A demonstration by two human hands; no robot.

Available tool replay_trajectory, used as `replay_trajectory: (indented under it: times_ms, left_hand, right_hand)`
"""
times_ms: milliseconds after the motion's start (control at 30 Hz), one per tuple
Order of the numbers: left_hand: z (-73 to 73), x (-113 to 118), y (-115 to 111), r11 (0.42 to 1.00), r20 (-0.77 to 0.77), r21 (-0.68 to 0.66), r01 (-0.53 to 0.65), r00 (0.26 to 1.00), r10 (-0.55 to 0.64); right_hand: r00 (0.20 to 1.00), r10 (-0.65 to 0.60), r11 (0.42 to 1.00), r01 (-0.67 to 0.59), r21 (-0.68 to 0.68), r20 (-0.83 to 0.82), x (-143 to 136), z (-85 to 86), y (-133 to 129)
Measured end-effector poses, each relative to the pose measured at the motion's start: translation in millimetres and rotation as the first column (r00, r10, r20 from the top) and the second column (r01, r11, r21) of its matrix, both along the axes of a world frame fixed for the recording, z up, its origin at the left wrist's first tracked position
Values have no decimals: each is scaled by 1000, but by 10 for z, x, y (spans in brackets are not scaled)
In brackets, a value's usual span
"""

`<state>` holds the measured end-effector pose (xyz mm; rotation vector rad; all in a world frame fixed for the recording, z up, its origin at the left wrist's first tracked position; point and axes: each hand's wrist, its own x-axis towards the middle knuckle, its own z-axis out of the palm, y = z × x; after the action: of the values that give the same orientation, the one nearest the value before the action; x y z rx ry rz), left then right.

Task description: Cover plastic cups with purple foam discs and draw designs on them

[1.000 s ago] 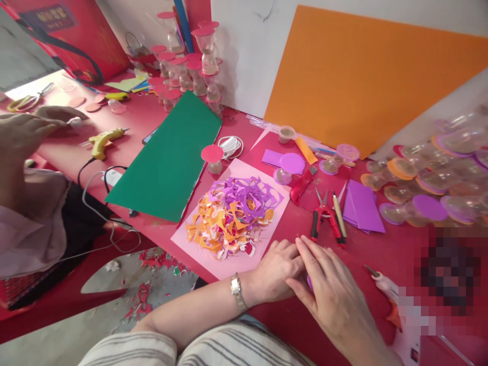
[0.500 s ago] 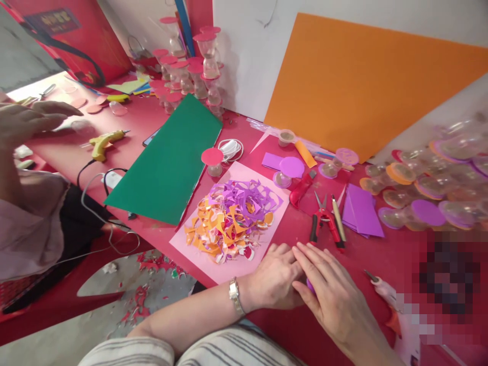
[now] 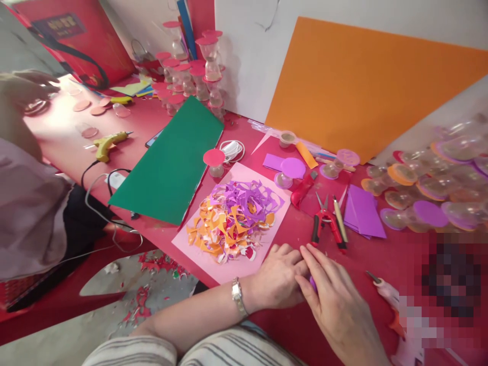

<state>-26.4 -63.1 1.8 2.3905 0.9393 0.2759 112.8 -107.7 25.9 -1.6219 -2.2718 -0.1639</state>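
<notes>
Left hand (image 3: 280, 277) and right hand (image 3: 335, 305) meet over the table (image 3: 358, 259), right fingers extended side by side. A purple piece (image 3: 313, 283), mostly hidden, shows between the hands; whether either hand pinches it cannot be determined. Red-handled snips (image 3: 326, 216) lie beyond the right hand; paper scraps (image 3: 235, 216) lie beyond the left.
</notes>
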Motion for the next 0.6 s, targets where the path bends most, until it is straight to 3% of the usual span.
replay_trajectory:
  times_ms: [600]
  left_hand:
    - [-44, 9, -11, 998, -35, 54, 21, 999, -19]
  right_hand:
    - [1000, 0, 1000, 0, 14, 7, -5, -16, -2]
